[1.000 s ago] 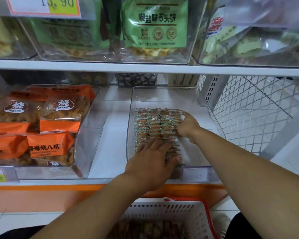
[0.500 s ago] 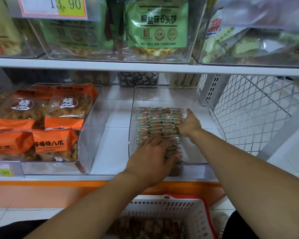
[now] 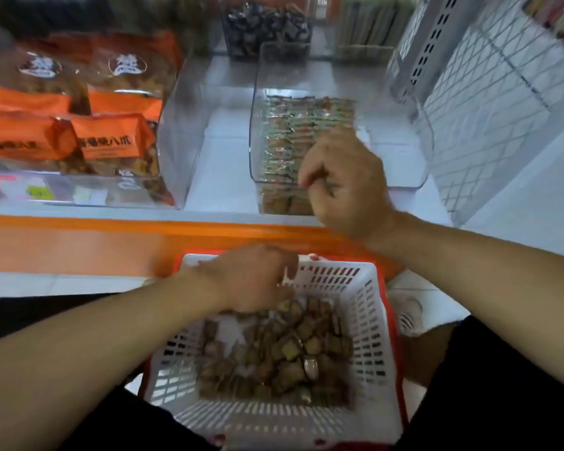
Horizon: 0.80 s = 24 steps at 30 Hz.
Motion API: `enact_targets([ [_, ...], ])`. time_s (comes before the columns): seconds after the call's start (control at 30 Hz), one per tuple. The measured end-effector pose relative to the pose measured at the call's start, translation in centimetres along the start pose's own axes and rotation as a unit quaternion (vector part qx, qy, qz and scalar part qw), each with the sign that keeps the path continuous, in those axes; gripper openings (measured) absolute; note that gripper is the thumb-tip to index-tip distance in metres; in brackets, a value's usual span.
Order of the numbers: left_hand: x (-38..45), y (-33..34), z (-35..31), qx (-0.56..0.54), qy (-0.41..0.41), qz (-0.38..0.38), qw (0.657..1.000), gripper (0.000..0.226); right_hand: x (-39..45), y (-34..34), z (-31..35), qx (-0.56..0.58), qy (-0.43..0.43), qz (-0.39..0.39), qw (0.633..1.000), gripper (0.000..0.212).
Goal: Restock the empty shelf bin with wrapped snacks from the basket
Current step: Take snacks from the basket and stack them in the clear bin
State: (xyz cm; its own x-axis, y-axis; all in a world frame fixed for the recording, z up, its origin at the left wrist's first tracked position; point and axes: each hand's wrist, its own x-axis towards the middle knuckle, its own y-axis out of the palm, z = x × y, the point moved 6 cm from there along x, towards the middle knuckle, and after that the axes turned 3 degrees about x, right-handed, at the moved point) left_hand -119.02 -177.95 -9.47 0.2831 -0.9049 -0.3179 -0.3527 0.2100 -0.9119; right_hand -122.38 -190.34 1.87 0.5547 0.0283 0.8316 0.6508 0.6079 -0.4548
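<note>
Left hand (image 3: 251,281) is down in the white slotted plastic basket (image 3: 372,336), loose grip right above the small brown wrapped snacks (image 3: 274,356), holding nothing I can see. Right hand (image 3: 345,187) hovers past the basket by the clear plastic shelf bin (image 3: 404,131); fingers curled, can't tell if they hold anything.

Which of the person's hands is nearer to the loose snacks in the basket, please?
The left hand: it reaches into the basket, just above the loose snacks. The right hand is up at the clear shelf bin, well away.
</note>
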Motion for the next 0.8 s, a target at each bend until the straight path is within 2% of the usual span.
enact_targets([
  [0.07,-0.8,7.0,1.7,-0.012,-0.048,0.195,0.980,0.027,-5.9,4.6,1.4,0.014,-0.010,0.161,0.987,0.023],
  [0.1,-1.3,10.2,2.5,-0.029,-0.069,0.269,0.960,0.030,-9.7,7.5,1.2,0.010,0.031,0.276,0.961,0.019],
  [0.13,-1.8,13.0,3.2,-0.047,-0.094,0.312,0.944,0.036,-14.0,9.9,0.3,-0.004,0.128,0.389,0.912,0.012],
  [0.17,-2.1,15.4,4.1,-0.065,-0.122,0.327,0.935,0.045,-18.8,11.5,-1.3,-0.022,0.257,0.475,0.841,0.011],
  [0.2,-2.4,17.5,4.9,-0.081,-0.151,0.324,0.930,0.056,-23.6,12.4,-2.7,-0.042,0.369,0.528,0.764,0.026],
  [0.23,-2.6,19.3,5.5,-0.095,-0.173,0.317,0.928,0.066,-28.0,12.9,-3.3,-0.047,0.423,0.575,0.699,0.047],
  [0.27,-2.7,21.1,5.9,-0.109,-0.185,0.316,0.924,0.074,-31.2,13.2,-3.3,-0.021,0.458,0.597,0.659,0.067],
  [0.33,-2.4,24.7,6.3,-0.143,-0.191,0.314,0.919,0.080,-35.7,13.8,-3.1,0.023,0.490,0.588,0.643,0.090],
  [0.4,-1.7,27.5,6.4,-0.181,-0.200,0.299,0.915,0.079,-39.1,14.0,-3.6,-0.018,0.521,0.571,0.634,0.091],
  [0.47,-1.0,29.6,6.8,-0.209,-0.227,0.269,0.912,0.081,-41.2,14.6,-4.0,-0.055,0.499,0.619,0.604,0.091],
  [0.53,-0.2,31.0,7.4,-0.198,-0.237,0.233,0.922,0.094,-42.3,15.2,-4.5,-0.037,0.460,0.658,0.595,0.093],
  [0.6,0.7,31.9,7.8,-0.205,-0.235,0.200,0.929,0.114,-42.5,15.4,-5.5,-0.028,0.451,0.662,0.598,0.098],
  [0.67,1.5,32.9,8.3,-0.244,-0.245,0.167,0.924,0.123,-43.2,15.9,-6.0,-0.021,0.452,0.663,0.597,0.106],
  [0.73,2.2,33.7,8.8,-0.273,-0.264,0.146,0.913,0.119,-43.7,16.7,-5.9,-0.004,0.452,0.643,0.618,0.102],
  [0.8,2.6,34.0,9.1,-0.247,-0.266,0.131,0.923,0.104,-43.8,17.1,-5.9,0.016,0.455,0.601,0.656,0.090],
])
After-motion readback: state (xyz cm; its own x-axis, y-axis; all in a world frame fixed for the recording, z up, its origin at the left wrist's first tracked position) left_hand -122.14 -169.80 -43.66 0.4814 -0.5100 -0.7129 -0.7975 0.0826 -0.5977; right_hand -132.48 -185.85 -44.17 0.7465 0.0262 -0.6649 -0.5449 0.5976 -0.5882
